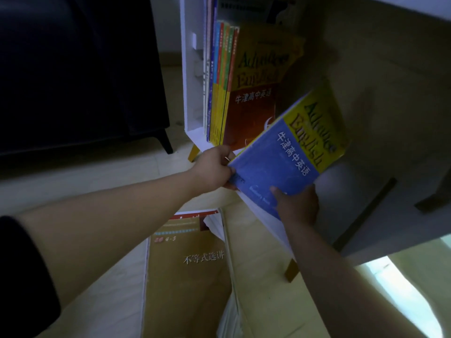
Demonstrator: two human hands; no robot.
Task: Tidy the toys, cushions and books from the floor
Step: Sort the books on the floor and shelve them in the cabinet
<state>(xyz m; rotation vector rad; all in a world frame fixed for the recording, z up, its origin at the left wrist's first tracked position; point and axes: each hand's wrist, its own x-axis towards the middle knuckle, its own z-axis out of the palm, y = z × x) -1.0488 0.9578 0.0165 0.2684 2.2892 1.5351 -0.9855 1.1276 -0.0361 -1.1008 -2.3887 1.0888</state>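
A blue and yellow English textbook is held tilted at the mouth of a white bookshelf. My left hand grips its lower left corner. My right hand holds its bottom edge, thumb on the cover. Several books stand upright in the shelf; the rightmost is a red and yellow textbook. A brown book lies on top of a stack on the floor below my arms.
A dark sofa on short legs stands to the left. A grey cabinet side rises right of the shelf. The shelf stands on yellow wooden feet on a pale floor.
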